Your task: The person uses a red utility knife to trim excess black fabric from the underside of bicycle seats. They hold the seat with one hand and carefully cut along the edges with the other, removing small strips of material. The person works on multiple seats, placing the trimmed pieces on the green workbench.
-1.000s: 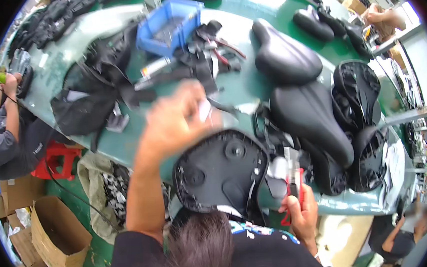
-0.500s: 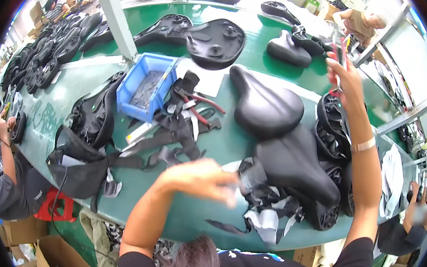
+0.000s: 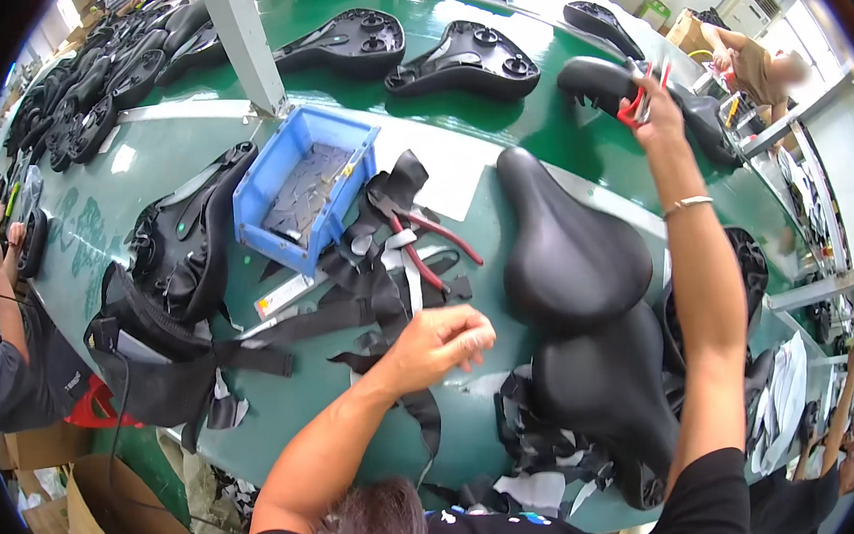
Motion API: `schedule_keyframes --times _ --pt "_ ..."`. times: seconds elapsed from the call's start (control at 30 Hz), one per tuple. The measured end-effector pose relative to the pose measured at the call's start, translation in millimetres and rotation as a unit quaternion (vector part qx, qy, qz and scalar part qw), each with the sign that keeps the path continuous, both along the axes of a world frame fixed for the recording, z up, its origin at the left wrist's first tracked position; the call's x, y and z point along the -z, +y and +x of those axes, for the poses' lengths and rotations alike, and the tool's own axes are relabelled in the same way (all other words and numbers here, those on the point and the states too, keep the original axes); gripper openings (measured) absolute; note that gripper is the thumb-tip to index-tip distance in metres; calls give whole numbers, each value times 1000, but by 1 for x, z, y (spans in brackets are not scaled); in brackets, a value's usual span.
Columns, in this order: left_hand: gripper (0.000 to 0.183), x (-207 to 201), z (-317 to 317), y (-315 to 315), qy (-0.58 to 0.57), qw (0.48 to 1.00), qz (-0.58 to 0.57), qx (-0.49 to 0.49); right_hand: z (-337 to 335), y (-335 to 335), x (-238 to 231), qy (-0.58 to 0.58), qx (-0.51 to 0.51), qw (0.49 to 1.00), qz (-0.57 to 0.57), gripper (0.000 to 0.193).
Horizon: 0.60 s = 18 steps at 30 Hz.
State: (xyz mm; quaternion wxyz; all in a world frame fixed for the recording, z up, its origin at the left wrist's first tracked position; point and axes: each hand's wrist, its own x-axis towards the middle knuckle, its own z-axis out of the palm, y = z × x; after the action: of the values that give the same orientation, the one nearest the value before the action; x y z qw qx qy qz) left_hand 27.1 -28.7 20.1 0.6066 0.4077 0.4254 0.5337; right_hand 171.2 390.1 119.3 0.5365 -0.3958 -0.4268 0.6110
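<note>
Right hand [image 3: 660, 120]: being wrapped around a red-handled metal hand tool [image 3: 630, 113], ahead and rightward of the left
Left hand [image 3: 441, 345]: being held loosely curled; whether anything is being pinched cannot be told
Smooth black teardrop-shaped saddle [image 3: 576, 245]: being flanked by both hands, nearer the left, nose pointing away
Surface [image 3: 292, 393]: being cluttered beyond the left by black fabric strips [image 3: 385, 302] and red-handled pliers [image 3: 448, 236]

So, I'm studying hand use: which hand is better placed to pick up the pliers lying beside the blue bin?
Probably the left hand: it shows nothing held and is close to the pliers. The right hand is farther off and holds a red-handled tool.
</note>
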Motion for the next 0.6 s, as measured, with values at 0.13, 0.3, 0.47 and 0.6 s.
schedule_keyframes --times 0.13,0.3,0.47,0.6 --pt "52 5 -15 -5 -6 996 84 -9 -3 -193 -104 -247 -226 925 182 25" --pt "89 -23 -30 -30 -247 964 16 -95 46 -370 -98 -450 -370 580 569 22" --pt "68 -48 -14 -77 -182 977 -72 -80 89 -441 -31 -410 -492 590 491 30" --pt "49 -39 -8 -110 -135 974 -83 -160 129 -452 -8 -379 -423 788 238 26"
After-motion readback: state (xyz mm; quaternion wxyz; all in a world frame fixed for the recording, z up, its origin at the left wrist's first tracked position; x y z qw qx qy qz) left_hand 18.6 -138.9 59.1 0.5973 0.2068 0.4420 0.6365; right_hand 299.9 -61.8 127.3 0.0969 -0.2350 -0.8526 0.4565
